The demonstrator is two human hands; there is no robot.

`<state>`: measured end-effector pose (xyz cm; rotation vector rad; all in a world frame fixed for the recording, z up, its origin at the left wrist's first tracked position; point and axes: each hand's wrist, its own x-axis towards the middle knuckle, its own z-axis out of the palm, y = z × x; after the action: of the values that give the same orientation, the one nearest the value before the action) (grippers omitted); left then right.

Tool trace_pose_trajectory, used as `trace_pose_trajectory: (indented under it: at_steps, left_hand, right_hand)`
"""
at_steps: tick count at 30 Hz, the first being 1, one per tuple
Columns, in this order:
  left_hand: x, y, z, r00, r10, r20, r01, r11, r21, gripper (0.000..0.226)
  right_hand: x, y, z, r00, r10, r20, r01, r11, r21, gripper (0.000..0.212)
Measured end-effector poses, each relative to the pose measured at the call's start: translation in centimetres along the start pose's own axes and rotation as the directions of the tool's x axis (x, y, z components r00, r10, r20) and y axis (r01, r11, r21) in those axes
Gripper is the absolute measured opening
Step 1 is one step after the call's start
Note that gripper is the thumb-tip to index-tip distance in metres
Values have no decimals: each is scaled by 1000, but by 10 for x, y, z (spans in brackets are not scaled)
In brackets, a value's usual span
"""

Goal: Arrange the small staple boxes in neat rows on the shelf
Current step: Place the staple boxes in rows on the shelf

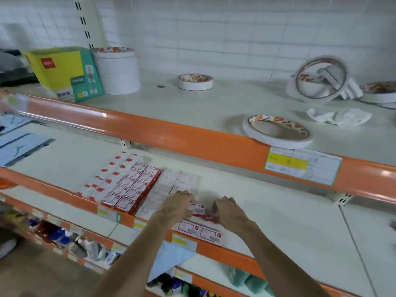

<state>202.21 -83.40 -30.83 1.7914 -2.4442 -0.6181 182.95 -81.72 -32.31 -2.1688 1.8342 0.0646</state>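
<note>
Risk: left hand (179,205) grips small red-and-white cardboard staple box (197,209), right hand (230,211) pinches second box (211,215), both at white shelf (278,211) front beside laid rows (128,189). We judge a nudge cd skew rows or push front pair (199,231) off.

Shop, stationery aisle: tiered white metal shelves (278,211) w/ glossy orange front rails (192,138), yellow-and-white paper price labels (303,166) on rails, black-slotted white wall upright (85,26), stock out: white adhesive tape rolls (277,133) & red-and-white small staple boxes (132,189).
</note>
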Motion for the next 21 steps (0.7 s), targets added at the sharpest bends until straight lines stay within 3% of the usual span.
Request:
trace_pose_trajectory:
  at_steps: [9, 15, 21]
  left_hand:
    - [6, -20, 8, 981, 182, 70, -189, 975, 119, 45]
    - [7, -28, 4, 974, 179, 141, -183, 983, 22, 34]
    - [7, -32, 11, 973, 220, 63, -222, 975, 29, 28]
  right_hand:
    - [-26, -23, 12, 976, 214, -29, -214, 977, 2, 32]
    - [-36, -30, 10, 947, 317, -49, -315, 948, 37, 29]
    - [-44, -37, 16, 783, 609, -125, -565, 781, 266, 34]
